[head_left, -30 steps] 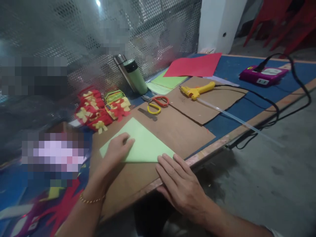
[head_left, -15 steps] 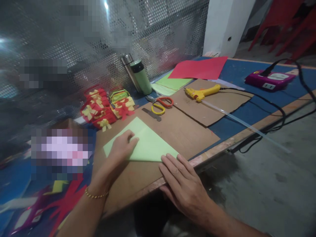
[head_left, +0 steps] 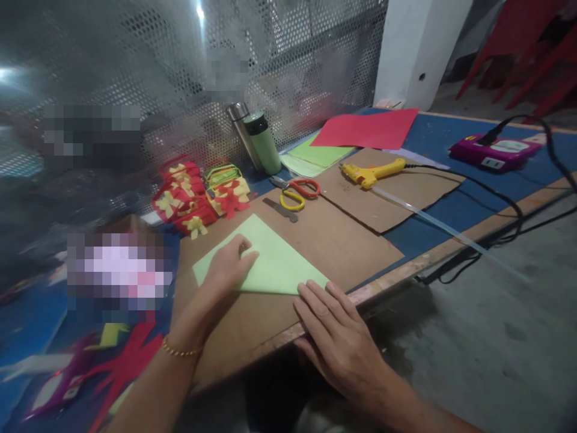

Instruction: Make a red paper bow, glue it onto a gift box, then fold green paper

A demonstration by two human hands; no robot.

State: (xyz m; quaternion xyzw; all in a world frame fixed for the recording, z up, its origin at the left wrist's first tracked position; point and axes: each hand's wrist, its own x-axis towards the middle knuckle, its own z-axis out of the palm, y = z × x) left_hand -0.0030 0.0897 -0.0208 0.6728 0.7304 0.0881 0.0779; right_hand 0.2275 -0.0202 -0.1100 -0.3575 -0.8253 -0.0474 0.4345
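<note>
A light green sheet of paper, folded to a triangle, lies on brown cardboard at the near edge of the table. My left hand rests on the paper's left part, its fingers curled and thumb near the index finger; whether anything is between them is hidden. My right hand lies with outstretched fingers on the paper's right corner, the thumb below the table edge. Beyond the paper are a grey metal blade and pliers or snips with red and yellow handles.
A yellow glue gun with a long clear stick sits on more cardboard, its cable running right to a purple power strip. Behind stand two bottles, beside red paper. Red and yellow paper crafts lie back left.
The whole view has shifted slightly, with things appearing a little further right. Both hands keep the same places on the green paper.
</note>
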